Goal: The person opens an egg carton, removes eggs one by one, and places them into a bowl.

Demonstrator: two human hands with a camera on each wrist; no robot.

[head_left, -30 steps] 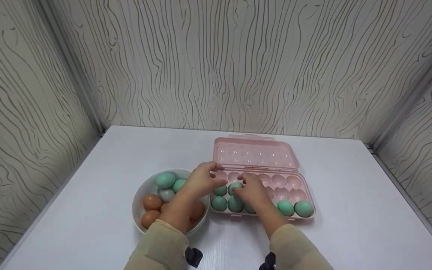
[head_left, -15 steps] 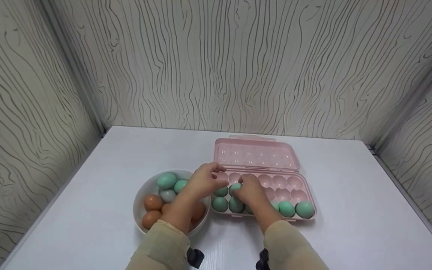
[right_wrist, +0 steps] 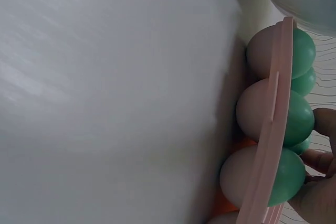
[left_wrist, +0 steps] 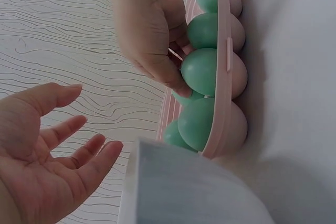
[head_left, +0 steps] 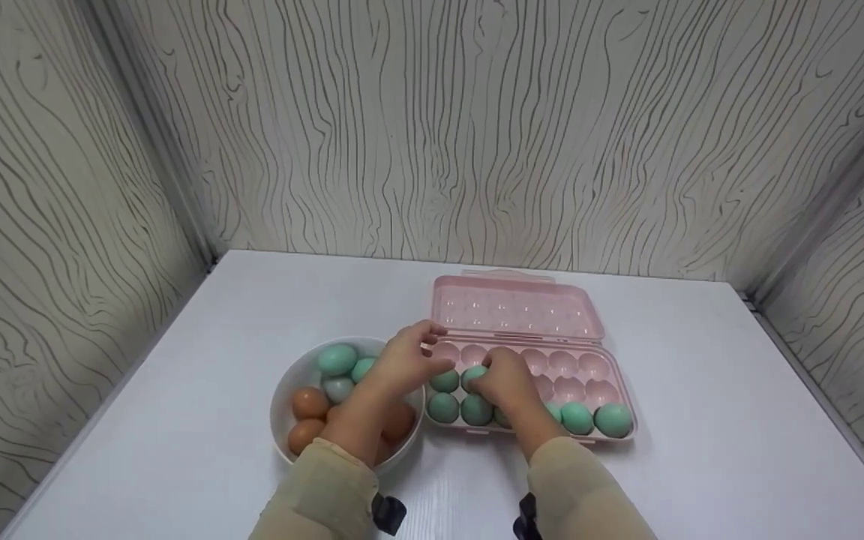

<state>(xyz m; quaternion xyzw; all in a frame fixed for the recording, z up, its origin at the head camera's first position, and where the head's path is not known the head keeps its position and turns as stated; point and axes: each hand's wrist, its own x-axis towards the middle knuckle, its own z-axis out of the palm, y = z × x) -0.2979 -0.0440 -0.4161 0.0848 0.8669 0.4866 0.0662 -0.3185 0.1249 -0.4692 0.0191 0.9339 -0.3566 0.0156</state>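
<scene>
My right hand (head_left: 508, 381) is over the pink egg tray (head_left: 563, 364), its thumb and fingers pinching a green egg (head_left: 471, 378) in the second cup of the middle row. In the left wrist view the right hand (left_wrist: 149, 35) reaches down behind the front row, partly covering that egg (left_wrist: 186, 98). Green eggs (head_left: 444, 407) fill the front row, some hidden by the right arm; another green egg (head_left: 445, 380) sits left of the held one. My left hand (head_left: 403, 364) hovers between bowl and tray, fingers spread and relaxed, palm bare in the left wrist view (left_wrist: 50, 161).
A white bowl (head_left: 279, 420) stands left of the tray with brown eggs (head_left: 310, 403) and green eggs (head_left: 337, 360) in it, partly under the left forearm. The tray's pink lid (head_left: 516, 306) lies folded back behind it. Patterned panels (head_left: 432, 135) wall the white table (head_left: 702, 420).
My right hand has come slightly left and its fingers have closed in on the green egg in the middle row. The left hand stays almost still.
</scene>
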